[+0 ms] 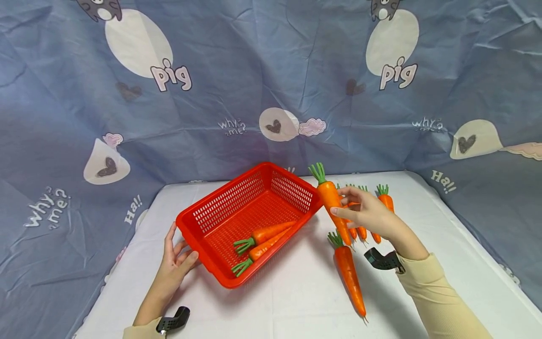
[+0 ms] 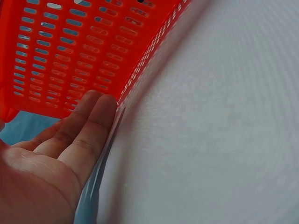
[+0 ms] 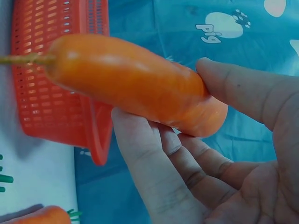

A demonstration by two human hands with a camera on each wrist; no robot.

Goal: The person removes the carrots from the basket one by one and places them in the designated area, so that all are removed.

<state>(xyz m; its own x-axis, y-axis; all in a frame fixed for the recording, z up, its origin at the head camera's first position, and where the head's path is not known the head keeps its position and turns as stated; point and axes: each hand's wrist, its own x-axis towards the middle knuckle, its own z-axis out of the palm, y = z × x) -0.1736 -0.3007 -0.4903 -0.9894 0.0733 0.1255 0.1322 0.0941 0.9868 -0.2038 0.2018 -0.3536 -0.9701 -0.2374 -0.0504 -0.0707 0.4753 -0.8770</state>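
My right hand (image 1: 367,214) pinches an orange carrot (image 1: 331,202) between thumb and fingers, its green stalks pointing up and away. In the right wrist view this carrot (image 3: 126,79) is off the table, by the right end of a red plastic basket (image 1: 207,263). Two carrots (image 1: 271,231) lie inside the basket along its near wall, stalks to the left. At the basket's left end is my left hand (image 1: 173,263). Its fairly straight fingers (image 2: 96,116) touch the perforated wall below the rim in the left wrist view.
One carrot (image 1: 349,278) lies on the white tablecloth (image 1: 296,301) nearer to me, below my right hand. Behind that hand lie several more, partly hidden, with one carrot (image 1: 385,201) farther right. A blue printed cloth (image 1: 237,84) hangs behind the table.
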